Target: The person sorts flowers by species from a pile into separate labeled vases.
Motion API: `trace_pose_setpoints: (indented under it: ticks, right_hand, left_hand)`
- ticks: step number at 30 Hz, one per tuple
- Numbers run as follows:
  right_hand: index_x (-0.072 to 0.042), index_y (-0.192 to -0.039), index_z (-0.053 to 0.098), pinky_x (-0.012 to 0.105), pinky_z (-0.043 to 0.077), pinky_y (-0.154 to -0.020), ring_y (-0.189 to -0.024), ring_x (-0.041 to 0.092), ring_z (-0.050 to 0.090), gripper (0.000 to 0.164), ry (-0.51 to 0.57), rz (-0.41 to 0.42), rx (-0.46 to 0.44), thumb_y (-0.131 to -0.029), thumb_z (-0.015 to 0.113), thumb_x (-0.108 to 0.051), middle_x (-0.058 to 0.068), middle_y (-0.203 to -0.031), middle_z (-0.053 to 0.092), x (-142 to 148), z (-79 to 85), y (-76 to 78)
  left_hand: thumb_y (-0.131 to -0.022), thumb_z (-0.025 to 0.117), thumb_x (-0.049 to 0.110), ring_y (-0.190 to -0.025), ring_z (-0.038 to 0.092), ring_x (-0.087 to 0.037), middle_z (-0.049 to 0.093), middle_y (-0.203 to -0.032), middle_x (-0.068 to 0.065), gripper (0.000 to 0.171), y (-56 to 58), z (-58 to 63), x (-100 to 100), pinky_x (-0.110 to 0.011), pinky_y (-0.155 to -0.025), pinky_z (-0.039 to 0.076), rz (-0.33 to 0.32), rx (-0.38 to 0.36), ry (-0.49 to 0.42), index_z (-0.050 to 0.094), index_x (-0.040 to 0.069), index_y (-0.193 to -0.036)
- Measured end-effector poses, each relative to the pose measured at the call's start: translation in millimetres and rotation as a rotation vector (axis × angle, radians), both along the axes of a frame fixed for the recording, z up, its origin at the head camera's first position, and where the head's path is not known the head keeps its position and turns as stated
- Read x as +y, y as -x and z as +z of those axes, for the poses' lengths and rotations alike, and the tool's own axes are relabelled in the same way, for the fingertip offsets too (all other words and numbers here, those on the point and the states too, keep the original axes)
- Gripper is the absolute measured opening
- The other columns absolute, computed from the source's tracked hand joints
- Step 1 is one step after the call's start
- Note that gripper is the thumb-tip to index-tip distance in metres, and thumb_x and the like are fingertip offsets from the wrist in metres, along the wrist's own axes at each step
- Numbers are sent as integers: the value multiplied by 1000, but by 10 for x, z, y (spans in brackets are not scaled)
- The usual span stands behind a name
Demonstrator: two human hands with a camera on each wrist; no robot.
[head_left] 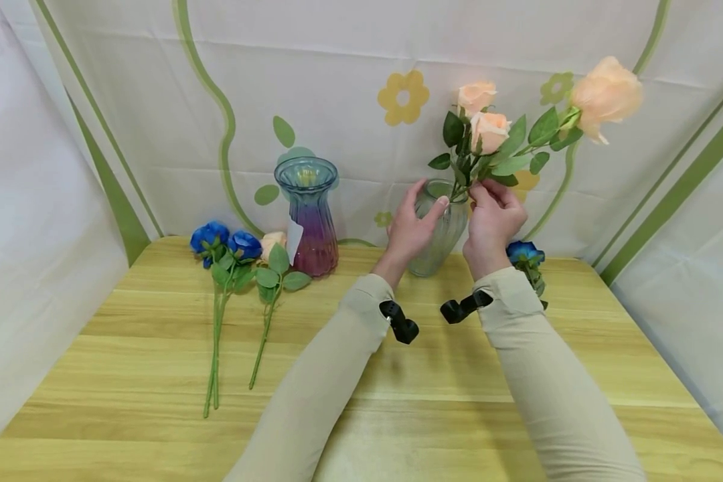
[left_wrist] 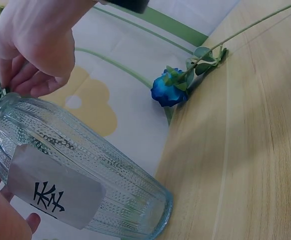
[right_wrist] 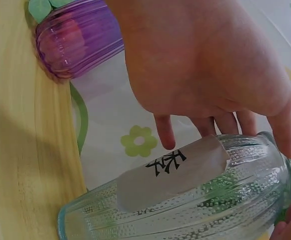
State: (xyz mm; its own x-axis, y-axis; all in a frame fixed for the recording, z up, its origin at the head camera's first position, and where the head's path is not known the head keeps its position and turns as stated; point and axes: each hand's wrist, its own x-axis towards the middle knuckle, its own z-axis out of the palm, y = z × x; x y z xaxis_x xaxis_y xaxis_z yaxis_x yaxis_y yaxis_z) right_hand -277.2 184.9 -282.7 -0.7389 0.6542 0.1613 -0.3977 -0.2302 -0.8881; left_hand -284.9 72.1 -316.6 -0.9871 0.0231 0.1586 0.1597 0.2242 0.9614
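My left hand (head_left: pixel 411 229) holds a clear ribbed glass vase (head_left: pixel 438 244) near its rim, thumb in front and fingers along the far side. A white label (left_wrist: pixel 55 187) with a dark written character is on the vase. My right hand (head_left: pixel 495 217) pinches the stems of several peach roses (head_left: pixel 490 132) at the vase mouth. A large, fully opened peach bloom (head_left: pixel 607 97) leans out to the right. Green leaves surround the stems. How deep the stems reach into the vase I cannot tell. The vase base stands at the table.
A blue-to-purple glass vase (head_left: pixel 314 227) with a white label stands left. Two blue roses (head_left: pixel 209 239) and one peach rose (head_left: pixel 274 245) lie left on the wooden table (head_left: pixel 156 375). Another blue rose (head_left: pixel 525 252) lies behind my right forearm. A patterned cloth (head_left: pixel 337 67) hangs behind.
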Motion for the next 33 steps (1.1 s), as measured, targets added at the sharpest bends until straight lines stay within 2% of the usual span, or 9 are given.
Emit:
trace_pose_setpoints:
  ticks: [8, 12, 15, 20, 22, 26, 30, 33]
  right_hand:
    - [-12, -84, 81, 37, 53, -85, -86, 15, 68, 10, -46, -9, -47, -91, 80, -5, -2, -89, 75, -36, -26, -20]
    - [-10, -94, 85, 37, 53, -87, -89, 14, 68, 6, -42, -7, -49, -93, 80, -8, 0, -97, 77, -36, -32, -47]
    - [-8, -107, 85, 34, 53, -86, -89, 13, 68, 14, -29, -11, -48, -96, 78, -11, -1, -98, 78, -29, -36, -64]
    - [-13, -118, 83, 33, 52, -88, -94, 17, 68, 21, 4, -19, -26, -98, 77, -18, -1, -100, 78, -29, -41, -82]
    - [-15, -118, 83, 33, 51, -88, -96, 19, 68, 21, 10, -24, -15, -98, 78, -20, -1, -100, 76, -36, -40, -83]
    - [-9, -108, 85, 33, 51, -89, -95, 16, 66, 15, 15, -31, 1, -96, 80, -16, -3, -93, 74, -43, -51, -59]
    - [-6, -95, 85, 30, 54, -95, -100, 13, 68, 6, 8, -27, -45, -92, 83, -11, -4, -88, 74, -53, -88, -22]
    - [-7, -95, 86, 29, 55, -99, -111, 15, 68, 7, -7, -28, -78, -90, 84, -12, -2, -94, 77, -60, -115, -3]
  left_hand:
    - [-105, 60, 53, -160, 36, -27, 39, -172, 8, 64, -15, 8, 1, -62, -131, 12, -12, 1, -13, 38, 39, -163]
    - [-105, 60, 54, -160, 36, -27, 40, -171, 7, 64, -22, 17, -2, -62, -131, 13, -9, -1, -9, 38, 40, -163]
    - [-105, 60, 54, -160, 36, -27, 40, -171, 7, 64, -30, 19, -2, -63, -131, 13, -12, 4, -7, 38, 39, -163]
    - [-104, 60, 54, -160, 36, -27, 40, -171, 6, 64, -41, 14, 4, -63, -130, 15, -10, 15, -9, 39, 38, -163]
    - [-104, 61, 54, -159, 37, -27, 41, -171, 6, 65, -39, 14, 5, -63, -130, 15, -7, 14, -3, 39, 38, -163]
    - [-104, 61, 54, -159, 37, -27, 41, -171, 6, 66, -35, 14, 2, -64, -130, 15, -12, 17, -2, 38, 38, -164]
    - [-104, 61, 54, -160, 36, -27, 40, -171, 7, 66, -32, 13, 2, -64, -130, 13, -20, 10, -7, 37, 38, -164]
    - [-105, 60, 54, -160, 36, -27, 39, -172, 8, 66, -31, 18, 0, -64, -131, 12, -20, 5, -7, 37, 38, -164]
